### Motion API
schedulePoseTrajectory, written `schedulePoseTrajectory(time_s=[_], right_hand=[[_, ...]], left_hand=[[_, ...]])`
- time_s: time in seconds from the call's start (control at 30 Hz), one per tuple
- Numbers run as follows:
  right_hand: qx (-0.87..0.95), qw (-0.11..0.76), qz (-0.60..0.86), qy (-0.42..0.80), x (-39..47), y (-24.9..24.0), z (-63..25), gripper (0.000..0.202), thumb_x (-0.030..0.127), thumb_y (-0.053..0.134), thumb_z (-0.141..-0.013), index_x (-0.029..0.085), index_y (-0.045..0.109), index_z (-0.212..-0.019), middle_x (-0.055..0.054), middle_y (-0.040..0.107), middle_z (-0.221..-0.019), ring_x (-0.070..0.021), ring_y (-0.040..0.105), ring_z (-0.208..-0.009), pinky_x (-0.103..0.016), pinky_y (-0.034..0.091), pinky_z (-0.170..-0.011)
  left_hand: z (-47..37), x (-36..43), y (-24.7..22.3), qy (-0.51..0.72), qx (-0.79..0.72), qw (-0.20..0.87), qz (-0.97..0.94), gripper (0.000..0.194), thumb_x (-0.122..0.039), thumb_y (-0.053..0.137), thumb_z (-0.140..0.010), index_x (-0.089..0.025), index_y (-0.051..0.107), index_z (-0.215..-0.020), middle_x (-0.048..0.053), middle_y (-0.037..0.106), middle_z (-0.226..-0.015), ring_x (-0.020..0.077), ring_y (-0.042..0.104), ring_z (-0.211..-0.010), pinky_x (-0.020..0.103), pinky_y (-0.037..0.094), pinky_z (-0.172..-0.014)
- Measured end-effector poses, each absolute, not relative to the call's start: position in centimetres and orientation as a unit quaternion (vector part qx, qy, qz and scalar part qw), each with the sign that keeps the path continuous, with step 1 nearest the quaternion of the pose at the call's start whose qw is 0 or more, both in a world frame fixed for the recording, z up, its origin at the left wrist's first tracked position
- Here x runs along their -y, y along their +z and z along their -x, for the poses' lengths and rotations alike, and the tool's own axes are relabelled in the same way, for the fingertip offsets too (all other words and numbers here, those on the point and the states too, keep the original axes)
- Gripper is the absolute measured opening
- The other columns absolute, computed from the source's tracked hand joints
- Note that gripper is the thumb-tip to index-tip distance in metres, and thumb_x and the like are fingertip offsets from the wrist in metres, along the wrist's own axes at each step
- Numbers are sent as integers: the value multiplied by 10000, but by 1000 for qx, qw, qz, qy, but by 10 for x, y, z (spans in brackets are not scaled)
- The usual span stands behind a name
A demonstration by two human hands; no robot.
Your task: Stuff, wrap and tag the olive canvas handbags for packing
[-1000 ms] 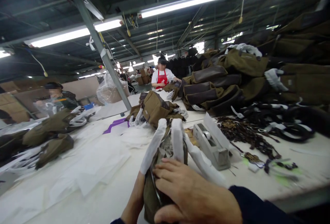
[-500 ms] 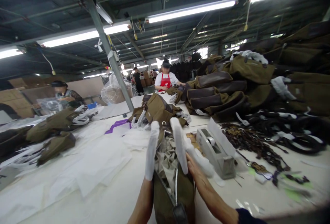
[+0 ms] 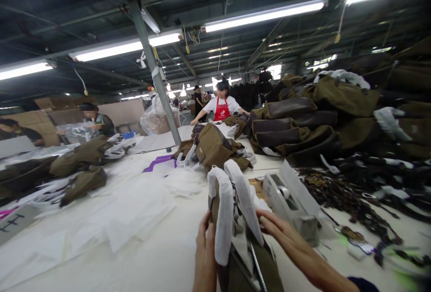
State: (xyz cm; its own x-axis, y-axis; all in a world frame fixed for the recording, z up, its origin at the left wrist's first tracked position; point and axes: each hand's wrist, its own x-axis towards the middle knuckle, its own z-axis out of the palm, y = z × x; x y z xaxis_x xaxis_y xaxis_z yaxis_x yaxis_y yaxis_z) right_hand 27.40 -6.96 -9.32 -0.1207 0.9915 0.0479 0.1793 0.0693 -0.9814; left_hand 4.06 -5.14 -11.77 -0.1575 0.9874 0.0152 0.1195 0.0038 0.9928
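Note:
An olive-brown bag (image 3: pixel 266 260) with an unzipped top stands at the front, pale paper inside it. Two handles wrapped in white, the left one (image 3: pixel 224 220) and the right one (image 3: pixel 244 200), arch over the opening. My left hand (image 3: pixel 206 247) presses against the bag's left side, fingers together. On the opposite side, my right hand (image 3: pixel 274 224) lies along the bag with its fingers stretched forward, just behind the right handle. The fingertips of both hands are partly hidden by the bag and handles.
A grey tape dispenser (image 3: pixel 291 209) is right of the bag. Brown bags (image 3: pixel 215 146) lie ahead, with a tall pile (image 3: pixel 299 126) at the right. White sheets (image 3: pixel 134 211) cover the left. A person in a red apron (image 3: pixel 221 109) stands across the table.
The bag has tilted and its handles have come closer together. My left hand has moved right along the bag's side. The view has shifted left, and the person across has spread both arms.

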Motion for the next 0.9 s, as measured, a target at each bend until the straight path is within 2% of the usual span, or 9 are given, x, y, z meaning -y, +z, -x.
schedulePoseTrajectory(time_s=[0.07, 0.13, 0.2, 0.27, 0.4, 0.5, 0.6, 0.73, 0.9], right_hand=[[578, 468, 516, 426, 56, -76, -295, 547, 654, 517, -897, 181, 713, -1089, -128, 699, -1141, -315, 623, -1101, -472, 484, -992], [558, 531, 521, 367, 38, -53, -309, 483, 628, 548, -890, 181, 707, -980, -106, 712, -1027, -272, 652, -978, -419, 515, -909], [563, 573, 498, 328, 13, -26, -312, 426, 589, 587, -881, 186, 686, -972, -90, 707, -1019, -239, 652, -958, -373, 519, -881], [604, 562, 459, 329, -16, -1, -303, 402, 555, 595, -880, 177, 666, -996, -88, 705, -1023, -212, 654, -944, -336, 523, -851], [760, 371, 422, 326, -78, 20, -265, 392, 499, 520, -888, 153, 631, -1033, -67, 699, -961, -162, 651, -844, -283, 524, -763], [824, 232, 406, 319, -117, 11, -244, 271, 398, 589, -809, 138, 657, -844, -22, 674, -741, -147, 619, -667, -253, 499, -620], [857, 140, 396, 299, -140, -1, -239, 206, 330, 660, -734, 133, 633, -681, 12, 598, -570, -129, 545, -532, -227, 419, -502], [896, 78, 377, 222, -143, -6, -240, 177, 290, 703, -719, 130, 633, -748, -4, 634, -647, -140, 558, -567, -226, 390, -509], [934, 52, 345, 80, -119, 2, -228, 233, 285, 644, -820, 135, 618, -996, -78, 690, -830, -205, 620, -695, -269, 398, -579]], left_hand=[[-26, 38, -111, 535, -553, 410, -491, 477, -539, 469, -928, -214, 610, -1247, 103, 633, -1310, 302, 518, -1280, 409, 391, -1086], [-15, 13, -101, 553, -528, 408, -498, 454, -548, 479, -918, -194, 643, -1152, 108, 640, -1276, 290, 511, -1266, 418, 339, -1111], [-13, -20, -91, 555, -490, 438, -510, 470, -570, 502, -897, -177, 668, -1095, 123, 644, -1267, 297, 512, -1251, 439, 322, -1106], [-19, -54, -82, 547, -452, 469, -526, 474, -584, 552, -861, -161, 699, -1015, 131, 681, -1202, 301, 548, -1196, 435, 357, -1068], [-45, -103, -73, 520, -375, 535, -551, 458, -585, 676, -771, -135, 709, -851, 97, 739, -909, 264, 630, -959, 361, 473, -872], [-60, -121, -78, 508, -355, 568, -542, 443, -574, 704, -752, -133, 667, -760, 34, 680, -703, 191, 604, -725, 299, 470, -688], [-67, -129, -88, 503, -346, 584, -535, 368, -487, 692, -816, -147, 609, -704, -26, 597, -631, 118, 530, -580, 255, 426, -581], [-72, -133, -95, 504, -344, 592, -527, 322, -384, 653, -895, -146, 575, -694, -48, 563, -632, 92, 514, -543, 236, 437, -554], [-76, -132, -95, 517, -341, 587, -522, 317, -375, 627, -926, -132, 592, -726, -46, 567, -654, 88, 528, -545, 224, 456, -530]])
